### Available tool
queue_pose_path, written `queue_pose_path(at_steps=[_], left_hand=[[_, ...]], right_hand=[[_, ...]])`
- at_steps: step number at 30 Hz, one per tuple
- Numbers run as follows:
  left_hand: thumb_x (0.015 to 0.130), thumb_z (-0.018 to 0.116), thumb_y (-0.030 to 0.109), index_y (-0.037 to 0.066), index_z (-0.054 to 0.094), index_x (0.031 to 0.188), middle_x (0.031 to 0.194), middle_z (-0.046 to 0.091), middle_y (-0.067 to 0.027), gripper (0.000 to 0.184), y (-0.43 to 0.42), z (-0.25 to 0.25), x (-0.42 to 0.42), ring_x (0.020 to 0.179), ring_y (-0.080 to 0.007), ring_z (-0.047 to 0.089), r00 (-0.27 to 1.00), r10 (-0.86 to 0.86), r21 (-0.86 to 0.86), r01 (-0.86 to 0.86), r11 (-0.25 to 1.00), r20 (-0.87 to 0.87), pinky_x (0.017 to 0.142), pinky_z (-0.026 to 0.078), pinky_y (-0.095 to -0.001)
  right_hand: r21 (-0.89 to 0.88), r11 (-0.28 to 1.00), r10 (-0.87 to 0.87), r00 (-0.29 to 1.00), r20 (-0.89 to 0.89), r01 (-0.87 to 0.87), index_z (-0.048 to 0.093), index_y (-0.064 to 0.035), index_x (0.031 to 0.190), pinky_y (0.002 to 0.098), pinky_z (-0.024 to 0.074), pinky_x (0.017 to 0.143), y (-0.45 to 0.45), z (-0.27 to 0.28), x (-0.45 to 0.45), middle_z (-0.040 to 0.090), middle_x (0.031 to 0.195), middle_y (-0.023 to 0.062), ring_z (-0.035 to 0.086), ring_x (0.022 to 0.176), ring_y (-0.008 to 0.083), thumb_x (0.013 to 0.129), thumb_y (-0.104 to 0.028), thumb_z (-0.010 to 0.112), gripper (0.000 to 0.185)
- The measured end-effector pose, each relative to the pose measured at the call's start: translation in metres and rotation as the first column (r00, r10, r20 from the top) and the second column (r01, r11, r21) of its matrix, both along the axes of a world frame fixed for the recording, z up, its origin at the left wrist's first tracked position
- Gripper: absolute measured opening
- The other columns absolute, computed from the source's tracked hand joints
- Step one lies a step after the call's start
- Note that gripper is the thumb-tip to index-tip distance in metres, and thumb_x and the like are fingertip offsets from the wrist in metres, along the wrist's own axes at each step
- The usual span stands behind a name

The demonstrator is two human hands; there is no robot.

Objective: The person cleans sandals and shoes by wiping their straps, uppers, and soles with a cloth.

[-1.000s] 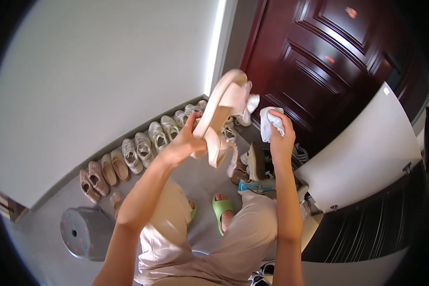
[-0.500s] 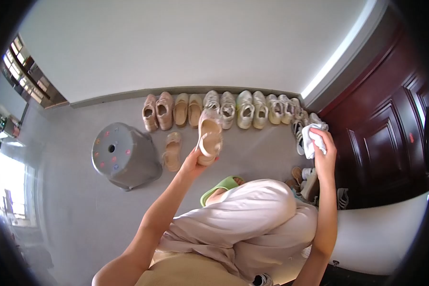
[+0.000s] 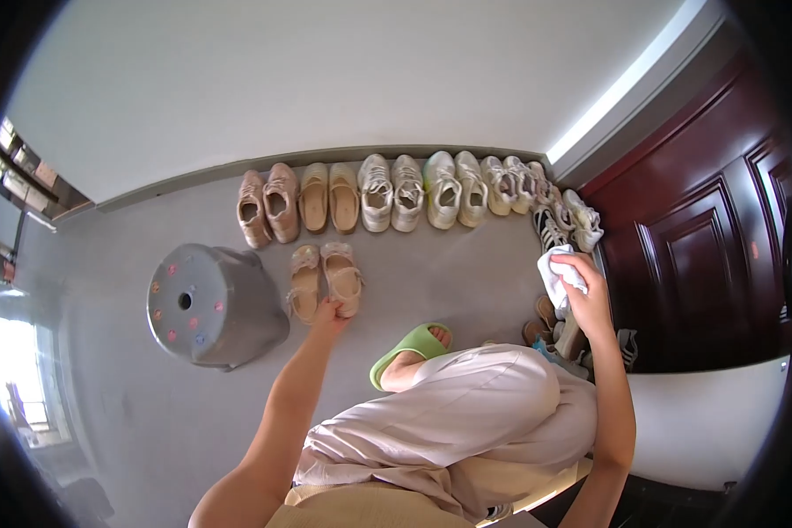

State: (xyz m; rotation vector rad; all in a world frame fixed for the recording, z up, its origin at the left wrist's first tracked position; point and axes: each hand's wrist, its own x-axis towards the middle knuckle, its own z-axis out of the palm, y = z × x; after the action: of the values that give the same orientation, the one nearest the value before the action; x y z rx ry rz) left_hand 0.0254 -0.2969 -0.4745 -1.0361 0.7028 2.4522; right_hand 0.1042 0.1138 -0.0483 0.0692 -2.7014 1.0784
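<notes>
Left hand (image 3: 334,315): grip closed on strapped shoe (image 3: 342,280), right of the stool (image 3: 216,306)
Right hand (image 3: 588,295): grip holding white cloth (image 3: 558,275)

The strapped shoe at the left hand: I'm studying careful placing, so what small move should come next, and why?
Probably loosen the left hand and lift it away. It holds the strapped shoe near the heel, and that shoe seems to rest on the floor, beside the matching shoe, toes pointing the same way.
</notes>
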Motion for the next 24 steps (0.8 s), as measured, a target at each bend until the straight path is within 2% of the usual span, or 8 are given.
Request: queue_pose_path(at_steps=[5,8,14,17,18,20,22,24], left_hand=[[0.092,0.055,-0.005,0.009,0.046,0.138,0.135,0.057,-0.0095,0.049,-0.003,-0.008,0.0,0.12,-0.0304,0.06,0.999,0.027,-0.215,-0.017,0.977,0.041,0.098,0.054,-0.0473],[0.092,0.058,0.0,0.008,0.047,0.14,0.138,0.055,-0.0101,0.049,0.015,0.004,0.002,0.117,-0.0289,0.061,0.97,-0.145,-0.452,0.043,0.891,-0.193,0.094,0.055,-0.047],[0.094,0.059,0.01,0.002,0.045,0.145,0.13,0.062,-0.007,0.053,0.072,0.066,-0.04,0.117,-0.0208,0.059,0.984,-0.077,-0.639,-0.042,0.768,-0.158,0.102,0.044,-0.0364],[0.094,0.062,0.014,0.0,0.051,0.142,0.124,0.066,-0.0069,0.051,0.142,0.062,-0.073,0.118,-0.0193,0.058,0.819,-0.375,-0.599,0.049,0.799,-0.434,0.108,0.037,-0.0322],[0.094,0.063,0.019,0.002,0.056,0.137,0.122,0.067,-0.0057,0.046,0.169,0.111,-0.066,0.119,-0.0163,0.057,0.763,-0.467,-0.627,0.104,0.772,-0.448,0.104,0.039,-0.0325],[0.095,0.064,0.023,0.004,0.061,0.131,0.121,0.068,-0.0046,0.042,0.221,0.199,-0.035,0.119,-0.0134,0.056,0.69,-0.558,-0.653,0.162,0.74,-0.461,0.1,0.04,-0.0327],[0.096,0.061,0.021,0.004,0.065,0.125,0.113,0.07,-0.0037,0.035,0.26,0.223,-0.018,0.113,-0.0124,0.061,0.6,-0.599,-0.549,0.296,0.782,-0.53,0.096,0.043,-0.0304],[0.097,0.06,0.022,0.004,0.065,0.125,0.112,0.071,-0.0043,0.033,0.289,0.218,-0.001,0.11,-0.0135,0.062,0.564,-0.628,-0.526,0.359,0.771,-0.536,0.095,0.044,-0.0303]], right_hand=[[-0.013,0.999,-0.045,0.998,-0.039,0.045,0.068,0.0004,0.11,0.0305,0.0486,0.092,0.025,-0.001,0.0,0.066,0.109,0.0125,0.065,0.105,0.0242,0.08,0.009,0.057,0.034],[-0.045,0.982,-0.19,0.969,-0.159,0.185,0.068,-0.0002,0.113,0.0294,0.0472,0.094,0.046,0.017,0.007,0.067,0.113,0.0106,0.063,0.107,0.0197,0.085,0.005,0.058,0.03],[-0.429,0.81,-0.55,0.772,-0.32,0.4,0.065,-0.0036,0.121,0.0297,0.0464,0.097,0.103,0.031,0.054,0.066,0.119,0.0091,0.061,0.108,0.0168,0.09,0.003,0.061,0.032],[-0.463,0.728,-0.667,0.677,-0.311,0.505,0.052,-0.0085,0.138,0.0316,0.0474,0.096,0.12,0.022,0.081,0.06,0.125,0.0108,0.059,0.109,0.0197,0.089,0.003,0.062,0.052],[-0.51,0.687,-0.697,0.667,-0.263,0.517,0.053,-0.0073,0.138,0.033,0.0474,0.097,0.123,0.019,0.089,0.061,0.125,0.0122,0.06,0.111,0.0212,0.087,0.003,0.064,0.053],[-0.299,0.74,-0.671,0.632,-0.388,0.602,0.056,-0.0055,0.134,0.035,0.0492,0.095,0.16,-0.017,0.096,0.065,0.12,0.0166,0.063,0.108,0.0252,0.085,-0.004,0.07,0.052],[-0.103,0.717,-0.697,0.709,-0.107,0.69,0.061,-0.0011,0.126,0.0387,0.0514,0.091,0.196,-0.052,0.111,0.067,0.112,0.0221,0.066,0.105,0.0323,0.081,-0.012,0.075,0.048],[-0.043,0.737,-0.676,0.732,-0.085,0.675,0.065,0.0019,0.113,0.0426,0.0527,0.087,0.205,-0.086,0.12,0.068,0.104,0.0249,0.068,0.099,0.0384,0.08,-0.019,0.077,0.041]])
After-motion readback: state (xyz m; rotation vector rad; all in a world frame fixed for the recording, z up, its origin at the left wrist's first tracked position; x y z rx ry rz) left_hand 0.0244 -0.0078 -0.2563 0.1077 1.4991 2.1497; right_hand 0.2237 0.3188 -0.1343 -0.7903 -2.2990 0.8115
